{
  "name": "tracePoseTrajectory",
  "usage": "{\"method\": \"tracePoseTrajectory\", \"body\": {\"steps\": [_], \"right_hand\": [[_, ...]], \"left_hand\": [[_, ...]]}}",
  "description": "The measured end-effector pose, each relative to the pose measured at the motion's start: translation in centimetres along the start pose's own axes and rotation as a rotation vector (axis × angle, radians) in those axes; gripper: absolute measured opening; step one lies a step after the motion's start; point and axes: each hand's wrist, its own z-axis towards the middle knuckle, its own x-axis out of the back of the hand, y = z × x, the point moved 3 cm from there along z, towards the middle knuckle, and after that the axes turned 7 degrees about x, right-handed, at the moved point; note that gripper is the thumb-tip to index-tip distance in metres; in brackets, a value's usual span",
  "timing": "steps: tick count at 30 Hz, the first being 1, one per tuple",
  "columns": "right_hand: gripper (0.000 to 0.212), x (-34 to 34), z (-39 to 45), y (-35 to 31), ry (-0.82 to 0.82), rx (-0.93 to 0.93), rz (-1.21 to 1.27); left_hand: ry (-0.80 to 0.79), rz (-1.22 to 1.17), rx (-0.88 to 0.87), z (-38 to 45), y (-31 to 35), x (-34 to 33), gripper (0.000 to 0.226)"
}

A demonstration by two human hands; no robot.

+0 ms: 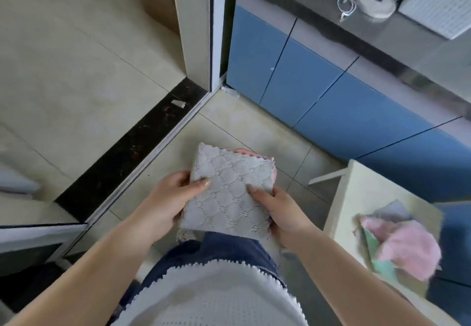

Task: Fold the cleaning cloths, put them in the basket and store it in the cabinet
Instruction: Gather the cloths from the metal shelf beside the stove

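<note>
Pale floor tiles [76,52] and blue cabinet doors [351,116] lie below a folded grey cloth [229,195], held flat in mid-air before the person's waist. Its long axis runs away from the body, tilted slightly left. The left hand [170,198] pinches its left edge, thumb on top; the right hand [280,211] grips the right edge likewise. Pink and green cloths [402,246] lie blurred on a table [356,198] to the right. No writing is legible.

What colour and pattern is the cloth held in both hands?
Light grey cloth with a scalloped, scale-like texture; head view.
</note>
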Motion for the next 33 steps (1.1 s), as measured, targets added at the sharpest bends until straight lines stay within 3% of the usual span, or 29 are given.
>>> {"method": "tracePoseTrajectory", "body": {"steps": [4,10,14,17,19,22,26,33], "right_hand": [[0.034,-3.1,2.7,-1.1,0.039,0.013,-0.011],[0.020,-5.6,7.4,-4.7,0.122,0.076,-0.033],[0.057,-6.4,11.6,-7.3,0.223,0.118,-0.114],[0.072,-6.4,15.0,-9.2,0.234,0.102,-0.067],[0.067,-6.7,17.3,-11.5,0.222,0.098,-0.026],[0.044,-6.9,20.3,-15.3,0.185,0.126,0.050],[0.028,-6.4,22.9,-20.9,0.249,0.204,0.097],[0.025,-4.0,25.8,-26.5,0.412,0.266,0.205]], "left_hand": [[-0.026,0.005,0.019,1.5,2.7,3.1,0.021],[-0.045,0.029,0.027,5.4,8.1,5.8,0.022],[-0.074,0.075,0.032,9.2,12.6,7.1,0.025],[-0.087,0.103,0.005,12.4,16.3,7.3,0.025],[-0.109,0.132,0.013,15.1,19.2,7.0,0.024],[-0.137,0.187,0.021,18.8,23.8,6.1,0.020],[-0.181,0.218,0.016,22.6,29.6,4.1,0.015],[-0.288,0.340,0.001,27.9,37.1,-0.2,0.014]]}}
